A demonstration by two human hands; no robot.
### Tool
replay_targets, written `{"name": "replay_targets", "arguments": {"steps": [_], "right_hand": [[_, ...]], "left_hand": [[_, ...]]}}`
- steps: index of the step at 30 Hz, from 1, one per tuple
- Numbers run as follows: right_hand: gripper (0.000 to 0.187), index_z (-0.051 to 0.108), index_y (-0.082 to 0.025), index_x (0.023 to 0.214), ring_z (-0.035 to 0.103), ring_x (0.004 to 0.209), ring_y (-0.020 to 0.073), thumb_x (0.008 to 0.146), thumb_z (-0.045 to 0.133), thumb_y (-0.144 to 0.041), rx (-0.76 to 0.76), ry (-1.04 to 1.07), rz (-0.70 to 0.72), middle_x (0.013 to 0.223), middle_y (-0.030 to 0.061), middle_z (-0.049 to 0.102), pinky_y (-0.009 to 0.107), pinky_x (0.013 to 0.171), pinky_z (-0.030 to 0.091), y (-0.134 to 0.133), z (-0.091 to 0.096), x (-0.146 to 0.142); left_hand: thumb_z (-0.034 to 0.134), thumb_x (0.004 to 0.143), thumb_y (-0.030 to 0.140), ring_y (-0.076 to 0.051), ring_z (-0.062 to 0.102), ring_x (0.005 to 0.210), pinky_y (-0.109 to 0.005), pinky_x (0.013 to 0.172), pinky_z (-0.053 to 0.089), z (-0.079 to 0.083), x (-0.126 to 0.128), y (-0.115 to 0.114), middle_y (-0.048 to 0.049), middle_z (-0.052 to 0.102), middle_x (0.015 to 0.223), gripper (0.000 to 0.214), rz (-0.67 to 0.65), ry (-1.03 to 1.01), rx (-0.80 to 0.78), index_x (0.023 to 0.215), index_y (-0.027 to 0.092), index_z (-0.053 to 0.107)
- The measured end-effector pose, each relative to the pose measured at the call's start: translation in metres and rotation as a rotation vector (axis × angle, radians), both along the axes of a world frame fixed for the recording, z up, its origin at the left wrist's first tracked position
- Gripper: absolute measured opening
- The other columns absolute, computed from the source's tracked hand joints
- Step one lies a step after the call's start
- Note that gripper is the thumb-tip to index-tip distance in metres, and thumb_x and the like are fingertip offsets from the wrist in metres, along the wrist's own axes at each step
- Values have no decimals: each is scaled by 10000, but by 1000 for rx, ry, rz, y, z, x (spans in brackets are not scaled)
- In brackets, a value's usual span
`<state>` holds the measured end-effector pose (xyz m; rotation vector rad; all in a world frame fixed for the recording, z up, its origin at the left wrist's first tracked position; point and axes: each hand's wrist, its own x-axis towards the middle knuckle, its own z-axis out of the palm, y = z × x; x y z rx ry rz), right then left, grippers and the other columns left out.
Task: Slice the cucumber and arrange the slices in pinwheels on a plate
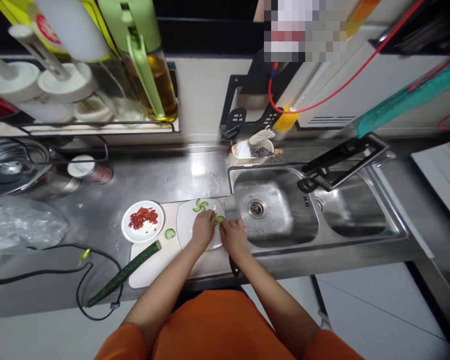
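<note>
On a square white plate (184, 227), my left hand (203, 229) and my right hand (234, 238) meet near the right rim. Both have their fingers closed at a small group of green cucumber slices (219, 219), partly hidden by the fingertips. Toward the plate's far edge, more cucumber slices (200, 205) lie in a curved fan. The plate rests on a pale cutting board (146, 272). A lone cucumber slice (170, 233) is left of the plate, and a long cut cucumber (125, 274) lies slantwise across the board's left edge.
A round white plate (125, 227) of chopped red pieces stands left. A double steel sink (273, 210) with a black faucet (322, 172) is at right. Black cable (78, 280), a plastic bag (26, 222) and a small jar (92, 170) occupy the left counter, below a condiment rack (142, 127).
</note>
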<state>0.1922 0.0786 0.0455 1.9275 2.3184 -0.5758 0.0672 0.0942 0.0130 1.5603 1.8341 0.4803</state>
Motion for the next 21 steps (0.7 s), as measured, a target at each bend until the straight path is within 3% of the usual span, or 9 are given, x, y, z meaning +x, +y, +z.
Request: {"name": "replay_targets", "arguments": {"steps": [21], "right_hand": [[211,633,-220,924,420,946,240,920,431,-282,69,-70,50,930,85,601,319,702,274,-1,-8,-3]], "left_hand": [[436,899,227,-192,525,863,-308,776,415,-10,1,-6,-74,579,837,191,-89,168,110,879,163,614]]}}
